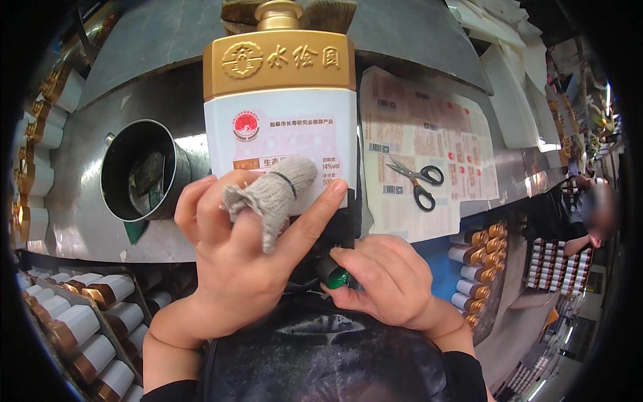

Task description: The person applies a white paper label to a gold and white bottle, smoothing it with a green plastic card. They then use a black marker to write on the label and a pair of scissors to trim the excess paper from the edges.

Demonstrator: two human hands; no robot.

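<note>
A flat white bottle with a gold shoulder and neck lies in front of me, its neck pointing away. It carries a translucent label with a round red emblem. My left hand is over its lower part; a grey knitted finger cover, tied with a dark band, presses on the label. The index finger stretches along the bottle's lower right corner, and the other fingers are partly curled. Just below the bottle, my right hand pinches a small black and shiny green piece between thumb and fingers.
A dark metal pot stands left on the metal table. Scissors lie on printed label sheets at right. A wooden block is behind the bottle's neck. Rows of bottles fill both sides; another person is far right.
</note>
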